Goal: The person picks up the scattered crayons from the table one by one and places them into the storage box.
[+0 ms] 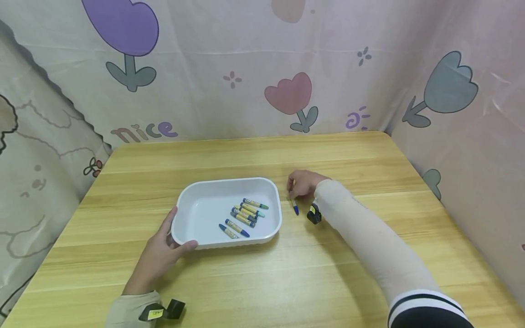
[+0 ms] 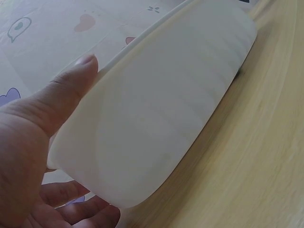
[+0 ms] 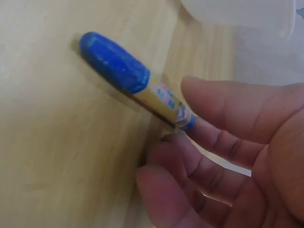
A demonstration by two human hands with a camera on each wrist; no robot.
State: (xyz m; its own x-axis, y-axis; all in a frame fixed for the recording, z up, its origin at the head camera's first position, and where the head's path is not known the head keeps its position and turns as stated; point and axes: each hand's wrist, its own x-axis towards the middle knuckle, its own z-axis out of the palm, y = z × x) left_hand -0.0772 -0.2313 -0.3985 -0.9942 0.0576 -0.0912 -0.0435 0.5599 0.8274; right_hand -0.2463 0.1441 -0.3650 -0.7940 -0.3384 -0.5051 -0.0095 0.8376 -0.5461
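A white plastic tray (image 1: pixel 197 214) sits on the table, several paper-wrapped crayons (image 1: pixel 236 228) lying loose in its right half. My left hand (image 1: pixel 157 257) grips its near left corner, thumb over the rim and fingers against the outer wall; the left wrist view shows the tray's side (image 2: pixel 142 114) close up. Just right of the tray, my right hand (image 1: pixel 302 183) pinches one end of a blue crayon (image 1: pixel 295 207) with a yellow wrapper. In the right wrist view the crayon's blue tip (image 3: pixel 114 64) points away from the thumb and fingers (image 3: pixel 213 107).
The wooden table (image 1: pixel 262 287) ends at the back against a patterned curtain (image 1: pixel 229 105), which also hangs at both sides. Small black devices (image 1: pixel 314 214) are worn on both wrists.
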